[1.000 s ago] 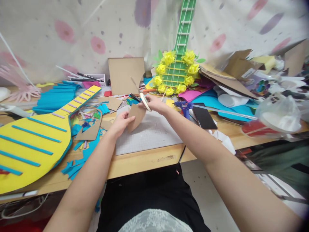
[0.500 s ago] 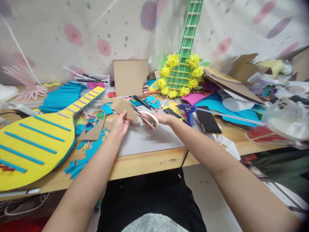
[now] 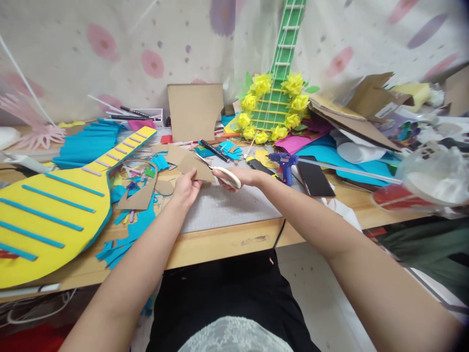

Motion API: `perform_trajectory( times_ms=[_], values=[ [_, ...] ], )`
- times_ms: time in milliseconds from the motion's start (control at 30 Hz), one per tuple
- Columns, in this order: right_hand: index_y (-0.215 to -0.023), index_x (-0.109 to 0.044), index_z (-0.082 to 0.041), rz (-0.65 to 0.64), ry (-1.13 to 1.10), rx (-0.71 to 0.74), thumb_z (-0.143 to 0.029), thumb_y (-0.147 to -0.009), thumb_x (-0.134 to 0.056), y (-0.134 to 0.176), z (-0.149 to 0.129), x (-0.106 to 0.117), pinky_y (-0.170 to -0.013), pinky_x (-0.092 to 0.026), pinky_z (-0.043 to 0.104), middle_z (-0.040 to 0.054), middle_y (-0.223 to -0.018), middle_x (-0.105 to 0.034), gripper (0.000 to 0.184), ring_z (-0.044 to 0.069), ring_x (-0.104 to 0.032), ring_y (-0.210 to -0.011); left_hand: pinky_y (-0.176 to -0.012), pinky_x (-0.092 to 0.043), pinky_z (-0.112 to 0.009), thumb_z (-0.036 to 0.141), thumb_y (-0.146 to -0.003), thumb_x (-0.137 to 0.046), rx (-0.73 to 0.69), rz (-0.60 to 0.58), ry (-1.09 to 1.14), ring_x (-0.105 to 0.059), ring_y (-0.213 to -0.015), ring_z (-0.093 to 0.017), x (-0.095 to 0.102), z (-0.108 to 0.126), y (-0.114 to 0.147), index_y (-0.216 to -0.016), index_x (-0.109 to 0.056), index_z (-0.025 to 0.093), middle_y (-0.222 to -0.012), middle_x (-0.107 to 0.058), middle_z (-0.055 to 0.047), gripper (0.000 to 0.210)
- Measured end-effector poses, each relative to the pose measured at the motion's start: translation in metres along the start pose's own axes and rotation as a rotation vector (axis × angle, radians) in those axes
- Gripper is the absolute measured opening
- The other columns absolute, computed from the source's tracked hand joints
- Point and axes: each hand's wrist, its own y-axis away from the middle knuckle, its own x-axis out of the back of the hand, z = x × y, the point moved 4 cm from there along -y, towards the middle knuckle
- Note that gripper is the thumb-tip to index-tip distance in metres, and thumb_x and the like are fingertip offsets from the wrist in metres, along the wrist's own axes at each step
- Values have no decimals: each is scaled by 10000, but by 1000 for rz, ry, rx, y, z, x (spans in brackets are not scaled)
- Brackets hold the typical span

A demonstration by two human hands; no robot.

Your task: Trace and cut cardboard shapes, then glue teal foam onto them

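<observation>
My left hand (image 3: 188,188) pinches a piece of brown cardboard (image 3: 186,162) above the grey cutting mat (image 3: 227,210). In my right hand (image 3: 238,178) is a pair of scissors (image 3: 227,177) with white handles, its fingers wrapped in the loops. The blades reach to the edge of the cardboard; whether they bite into it I cannot tell. A rounded cardboard scrap (image 3: 164,187) lies just left of my left hand. To the right of the scissors are a blue glue gun (image 3: 286,166) and a black-and-yellow cutter (image 3: 262,167).
A yellow cardboard guitar shape (image 3: 54,210) with blue strips covers the left side. Behind stand a cardboard sheet (image 3: 194,112) and a green guitar shape (image 3: 280,73) ringed with yellow flowers. A phone (image 3: 315,178) and a plastic-covered tub (image 3: 403,195) lie right. Blue paper scraps (image 3: 126,242) litter the left.
The cardboard has turned in my left hand, and both hands stay close together. The rounded scrap now shows more fully beside my left hand. The whole view has shifted slightly.
</observation>
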Motion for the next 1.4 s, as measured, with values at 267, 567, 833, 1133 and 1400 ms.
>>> perform_trajectory(
  times_ms=[267,567,833,1133,1400],
  values=[
    [-732,-445,-152,33,-16,-27,-645,-790,-480,-1,6,3,-368,-318,164,-49,-523,-421,497,43,-409,-399,-747,-527,-220,-12,-841,-428,40,-9,3,-647,-692,-103,-3,-2,4,-1110,-589,142,-898,-705,-52,349],
    [-797,-453,-151,69,-23,-53,-585,-773,-572,2,14,5,-379,-340,171,-50,-594,-412,450,34,-404,-425,-802,-529,-259,-18,-822,-444,23,-58,-20,-660,-731,-122,-2,-5,4,-1171,-567,153,-959,-701,-70,407],
    [-784,-442,-156,70,16,-30,-584,-761,-587,1,16,7,-390,-348,177,-56,-569,-410,452,41,-410,-430,-816,-529,-267,-6,-823,-452,-13,-105,-77,-659,-746,-124,-1,-5,1,-1144,-569,150,-927,-705,-66,376],
    [-868,-429,-172,-17,-67,83,-601,-786,-540,-1,16,5,-397,-325,168,-83,-548,-363,451,40,-363,-429,-836,-525,-336,22,-789,-500,-58,-223,-184,-660,-855,-162,-3,-12,5,-1145,-554,188,-909,-696,-49,396],
    [-838,-428,-176,18,-37,73,-543,-799,-561,-6,28,12,-413,-313,161,-77,-578,-364,392,35,-366,-442,-801,-537,-298,15,-779,-500,-30,-203,-173,-658,-796,-147,-3,-11,5,-1088,-574,174,-844,-691,-34,355]
  ],
)
